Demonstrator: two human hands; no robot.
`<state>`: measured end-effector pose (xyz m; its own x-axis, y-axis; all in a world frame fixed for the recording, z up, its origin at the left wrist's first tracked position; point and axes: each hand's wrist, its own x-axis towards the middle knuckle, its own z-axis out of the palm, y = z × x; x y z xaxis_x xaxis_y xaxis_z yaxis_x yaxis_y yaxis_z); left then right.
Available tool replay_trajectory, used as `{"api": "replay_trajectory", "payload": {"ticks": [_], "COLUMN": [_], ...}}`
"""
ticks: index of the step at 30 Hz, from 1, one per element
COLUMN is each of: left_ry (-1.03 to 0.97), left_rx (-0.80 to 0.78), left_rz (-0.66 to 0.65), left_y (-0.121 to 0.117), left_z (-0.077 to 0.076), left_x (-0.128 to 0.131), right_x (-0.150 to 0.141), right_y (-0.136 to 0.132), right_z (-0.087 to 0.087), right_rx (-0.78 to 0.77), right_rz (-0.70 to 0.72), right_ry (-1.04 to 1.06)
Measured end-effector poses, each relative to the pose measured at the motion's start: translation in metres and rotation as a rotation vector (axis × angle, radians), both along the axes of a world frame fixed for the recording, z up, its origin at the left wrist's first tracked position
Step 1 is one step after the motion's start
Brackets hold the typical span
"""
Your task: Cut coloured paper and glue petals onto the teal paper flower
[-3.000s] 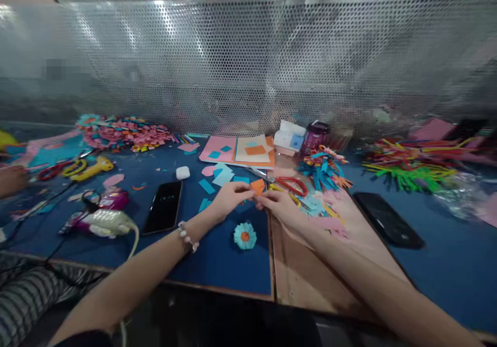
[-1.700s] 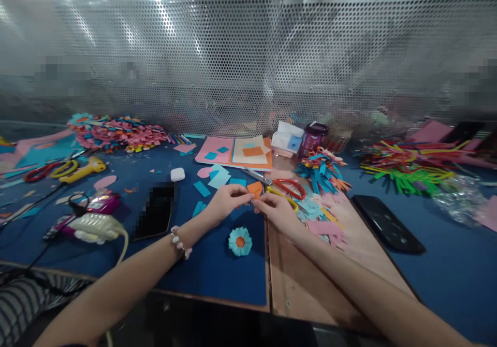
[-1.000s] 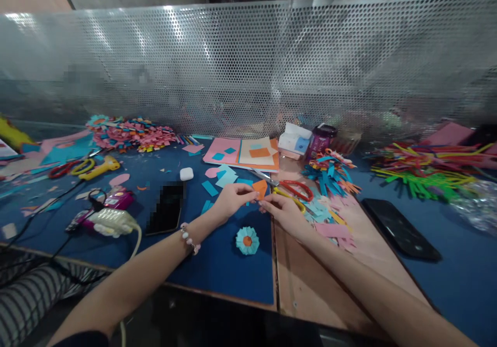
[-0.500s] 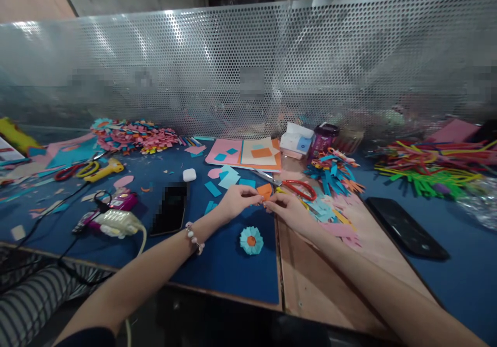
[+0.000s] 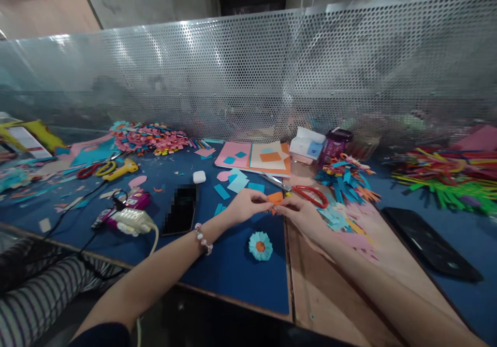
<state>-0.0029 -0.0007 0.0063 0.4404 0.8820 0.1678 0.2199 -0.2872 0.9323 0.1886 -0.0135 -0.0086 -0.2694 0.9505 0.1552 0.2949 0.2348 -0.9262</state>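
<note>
My left hand (image 5: 248, 205) and my right hand (image 5: 301, 213) meet over the table, each pinching a small orange paper piece (image 5: 276, 198) between thumb and fingertips. The fingers partly hide the paper. Just below them on the blue tabletop lies a light-blue paper flower (image 5: 260, 246) with an orange centre. Blue paper rectangles (image 5: 222, 191) are scattered beside my left hand. Red-handled scissors (image 5: 310, 196) lie just beyond my right hand, with light-blue and pink paper strips (image 5: 337, 218) near my right wrist.
A black phone (image 5: 181, 210) and white earbud case (image 5: 199, 176) lie left of my hands. Further left are a yellow glue gun (image 5: 123, 170) and a power strip (image 5: 130, 217) with cables. Behind stand paper sheets (image 5: 267, 159) and a perforated metal screen (image 5: 240, 77). A dark tray-like object (image 5: 430, 243) lies right.
The view has shifted a little to the left, so everything sits further right in the picture. Both hands still hold the orange paper, more of which shows between the fingers.
</note>
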Motion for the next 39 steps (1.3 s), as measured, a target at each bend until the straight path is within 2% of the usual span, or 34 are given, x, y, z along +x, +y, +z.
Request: {"api": "replay_trajectory", "payload": {"ticks": [5, 10, 16, 22, 29, 34, 39], "left_ry": [0.019, 0.105, 0.074, 0.025, 0.125, 0.154, 0.147], "left_rx": [-0.011, 0.083, 0.068, 0.014, 0.061, 0.06, -0.01], "left_rz": [-0.002, 0.024, 0.019, -0.029, -0.079, -0.139, -0.217], "left_y": [-0.001, -0.002, -0.002, 0.001, -0.001, -0.002, -0.003], "left_z": [0.003, 0.002, 0.002, 0.002, 0.012, 0.016, 0.02], "left_x": [-0.001, 0.0, -0.001, -0.003, -0.009, -0.012, -0.011], "right_x": [-0.002, -0.002, -0.003, -0.004, -0.005, -0.004, -0.004], "right_y": [0.001, 0.0, -0.004, -0.007, -0.01, -0.009, -0.008], "right_z": [-0.003, -0.003, 0.0, 0.003, 0.002, 0.003, 0.001], "right_rx": [-0.043, -0.073, -0.115, -0.179, -0.099, -0.157, -0.205], "right_rz": [-0.037, -0.016, -0.046, -0.016, 0.003, 0.049, 0.011], "right_ry": [0.071, 0.101, 0.188, 0.226, 0.149, 0.175, 0.256]}}
